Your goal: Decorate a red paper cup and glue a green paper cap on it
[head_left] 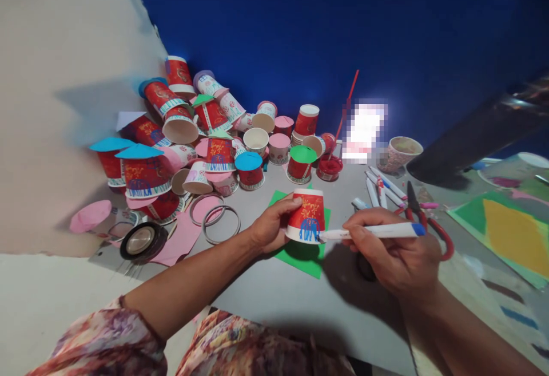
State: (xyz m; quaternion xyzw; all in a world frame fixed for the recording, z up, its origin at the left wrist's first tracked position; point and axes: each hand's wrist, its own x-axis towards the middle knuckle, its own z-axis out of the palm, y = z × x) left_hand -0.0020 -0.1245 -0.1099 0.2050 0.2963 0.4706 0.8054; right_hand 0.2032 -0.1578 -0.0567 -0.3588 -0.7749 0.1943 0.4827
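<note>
My left hand (274,224) grips a red paper cup (307,213) from its left side, the cup turned upside down with its white rim low. Blue marker strokes cover the cup's lower front. In my right hand (392,250) is a white marker pen (377,230) with a blue end pointing right. Its tip is at the cup's rim, close to the blue strokes; whether it touches I cannot tell. Beneath the cup lies a green paper sheet (300,258) on the grey table (266,301).
Many decorated paper cups (146,173) are heaped at the left and back. Silver rings (221,224) and a black round lid (143,242) lie left. Right are several markers (381,190), red-handled scissors (441,238), a patterned cup (398,154) and a red pot (329,168) holding a red stick.
</note>
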